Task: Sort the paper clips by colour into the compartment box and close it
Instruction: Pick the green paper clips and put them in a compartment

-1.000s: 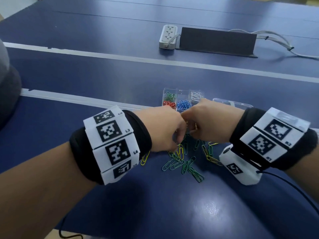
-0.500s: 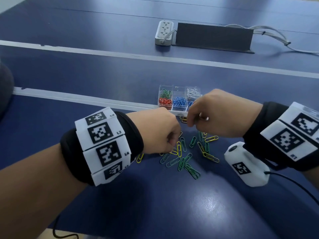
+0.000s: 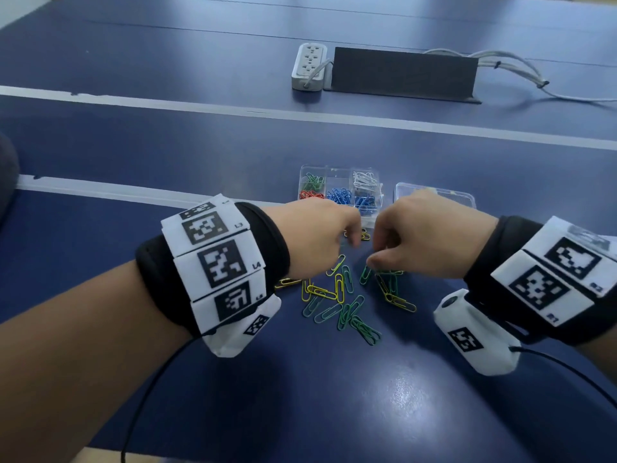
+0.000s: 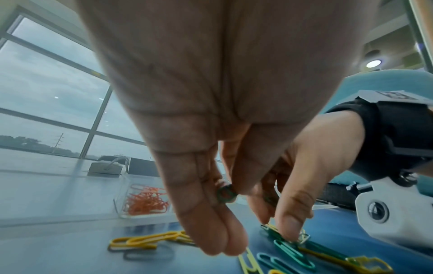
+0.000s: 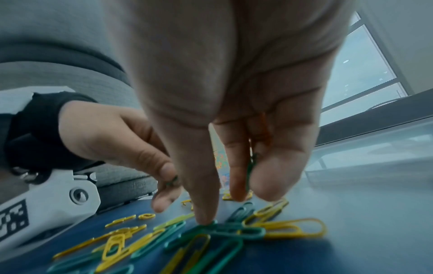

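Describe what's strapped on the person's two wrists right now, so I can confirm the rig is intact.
Both forearms are bare, no sleeves. Left wrist: black padded band, white panels with square black-and-white markers, a white camera housing beneath, a thin black cable trailing back. Right wrist: same band and markers, white housing with round lens, black cable.

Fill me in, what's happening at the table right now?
A person is sorting paper clips. The left hand pinches a green clip; the right hand holds another green clip while reaching into the loose yellow and green pile. The compartment box beyond stands open, partly filled.
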The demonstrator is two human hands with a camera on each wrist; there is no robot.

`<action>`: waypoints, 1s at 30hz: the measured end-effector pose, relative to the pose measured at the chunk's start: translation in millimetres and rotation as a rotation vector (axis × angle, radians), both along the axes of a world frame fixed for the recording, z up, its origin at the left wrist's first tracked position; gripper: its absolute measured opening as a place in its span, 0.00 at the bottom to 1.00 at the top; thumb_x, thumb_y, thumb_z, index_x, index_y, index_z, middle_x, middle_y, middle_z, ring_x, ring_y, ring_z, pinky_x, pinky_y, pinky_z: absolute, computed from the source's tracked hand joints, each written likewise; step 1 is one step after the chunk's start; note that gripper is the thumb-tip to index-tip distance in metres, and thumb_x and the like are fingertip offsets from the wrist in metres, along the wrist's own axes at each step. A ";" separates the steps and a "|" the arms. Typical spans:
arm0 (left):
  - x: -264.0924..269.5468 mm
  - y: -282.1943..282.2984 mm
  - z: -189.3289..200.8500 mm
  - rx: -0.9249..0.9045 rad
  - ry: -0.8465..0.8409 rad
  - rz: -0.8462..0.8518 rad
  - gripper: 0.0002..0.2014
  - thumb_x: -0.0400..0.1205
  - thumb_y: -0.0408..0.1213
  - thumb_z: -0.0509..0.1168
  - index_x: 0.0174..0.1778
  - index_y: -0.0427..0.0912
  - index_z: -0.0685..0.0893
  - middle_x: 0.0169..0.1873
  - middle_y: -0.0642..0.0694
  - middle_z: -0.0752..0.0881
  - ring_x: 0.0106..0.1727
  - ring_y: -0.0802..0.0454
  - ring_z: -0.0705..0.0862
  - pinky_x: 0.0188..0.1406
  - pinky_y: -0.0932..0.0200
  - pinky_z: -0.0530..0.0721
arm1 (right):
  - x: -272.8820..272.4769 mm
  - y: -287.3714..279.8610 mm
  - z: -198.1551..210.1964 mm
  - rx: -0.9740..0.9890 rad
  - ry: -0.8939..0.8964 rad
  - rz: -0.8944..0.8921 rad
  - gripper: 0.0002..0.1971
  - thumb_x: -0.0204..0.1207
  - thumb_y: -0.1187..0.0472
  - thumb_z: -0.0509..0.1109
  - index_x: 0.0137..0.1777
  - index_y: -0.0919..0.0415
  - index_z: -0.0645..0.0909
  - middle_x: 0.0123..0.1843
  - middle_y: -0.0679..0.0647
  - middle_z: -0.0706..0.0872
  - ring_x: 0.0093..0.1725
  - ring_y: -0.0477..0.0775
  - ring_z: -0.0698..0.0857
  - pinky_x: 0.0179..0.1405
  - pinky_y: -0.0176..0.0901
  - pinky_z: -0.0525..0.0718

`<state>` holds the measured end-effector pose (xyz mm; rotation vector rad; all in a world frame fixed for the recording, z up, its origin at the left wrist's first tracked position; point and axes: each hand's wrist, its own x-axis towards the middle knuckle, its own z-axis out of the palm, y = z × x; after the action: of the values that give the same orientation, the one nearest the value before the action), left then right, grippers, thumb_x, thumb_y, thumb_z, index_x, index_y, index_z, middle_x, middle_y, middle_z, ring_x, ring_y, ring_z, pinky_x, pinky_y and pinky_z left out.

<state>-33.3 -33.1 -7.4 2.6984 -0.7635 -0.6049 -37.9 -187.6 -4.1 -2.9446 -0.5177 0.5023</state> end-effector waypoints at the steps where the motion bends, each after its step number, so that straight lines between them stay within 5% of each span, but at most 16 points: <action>1: 0.5 -0.3 -0.2 -0.012 0.006 0.020 0.15 0.80 0.29 0.53 0.56 0.49 0.77 0.31 0.57 0.73 0.47 0.52 0.75 0.49 0.63 0.73 | 0.2 0.3 -1.2 0.001 0.019 -0.009 0.10 0.67 0.48 0.73 0.36 0.54 0.86 0.37 0.55 0.90 0.39 0.55 0.84 0.48 0.49 0.86; 7: 0.7 -6.9 0.6 -0.018 0.010 0.047 0.06 0.78 0.32 0.55 0.44 0.49 0.72 0.30 0.56 0.73 0.34 0.57 0.72 0.43 0.59 0.72 | 2.3 -3.1 -1.5 0.084 0.096 -0.029 0.07 0.67 0.62 0.74 0.45 0.52 0.87 0.40 0.48 0.92 0.41 0.48 0.85 0.51 0.43 0.85; 12: 1.1 -11.8 -0.9 0.044 -0.005 -0.101 0.07 0.75 0.39 0.65 0.47 0.51 0.81 0.31 0.54 0.74 0.34 0.59 0.73 0.40 0.63 0.70 | 2.6 -11.4 5.3 0.173 0.057 -0.031 0.13 0.71 0.66 0.66 0.42 0.48 0.87 0.27 0.39 0.83 0.27 0.27 0.79 0.31 0.17 0.72; 15: 4.2 -15.2 -4.6 0.162 -0.038 -0.178 0.14 0.74 0.44 0.71 0.55 0.56 0.85 0.42 0.52 0.76 0.48 0.53 0.77 0.46 0.60 0.74 | -1.1 -13.9 5.0 0.144 0.065 0.008 0.12 0.72 0.64 0.66 0.45 0.47 0.88 0.26 0.36 0.79 0.31 0.37 0.80 0.37 0.26 0.76; 18: 6.3 -19.0 -5.7 0.181 -0.067 -0.187 0.10 0.74 0.41 0.72 0.50 0.55 0.88 0.39 0.54 0.74 0.52 0.52 0.79 0.47 0.59 0.77 | -6.7 -13.8 3.7 0.122 0.046 0.047 0.12 0.71 0.63 0.67 0.45 0.48 0.89 0.35 0.43 0.86 0.38 0.46 0.81 0.48 0.39 0.83; 20: 6.3 -19.4 -5.3 0.176 -0.079 -0.182 0.06 0.75 0.38 0.71 0.44 0.54 0.90 0.37 0.56 0.76 0.53 0.50 0.82 0.46 0.59 0.78 | -10.4 -11.0 1.1 0.082 0.042 0.103 0.10 0.69 0.61 0.70 0.45 0.48 0.89 0.41 0.47 0.89 0.39 0.47 0.81 0.47 0.40 0.83; 24: 5.1 -19.3 -5.5 0.188 -0.105 -0.215 0.10 0.78 0.36 0.63 0.45 0.51 0.89 0.48 0.49 0.85 0.53 0.49 0.81 0.51 0.58 0.79 | -14.7 -4.0 -2.0 0.037 0.041 0.159 0.08 0.68 0.61 0.71 0.44 0.49 0.89 0.41 0.46 0.90 0.41 0.49 0.81 0.47 0.44 0.84; 30: 7.4 -12.4 -6.0 0.178 -0.071 -0.209 0.11 0.74 0.42 0.70 0.52 0.55 0.87 0.42 0.52 0.77 0.51 0.51 0.79 0.52 0.56 0.81 | -7.7 -10.0 1.5 0.139 0.093 0.052 0.13 0.67 0.65 0.67 0.46 0.48 0.86 0.34 0.44 0.86 0.35 0.45 0.83 0.44 0.40 0.83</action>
<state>-25.8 -45.5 -13.4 2.8354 -1.0675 -0.6560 -45.5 -197.7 -2.5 -2.7678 -0.5948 0.5808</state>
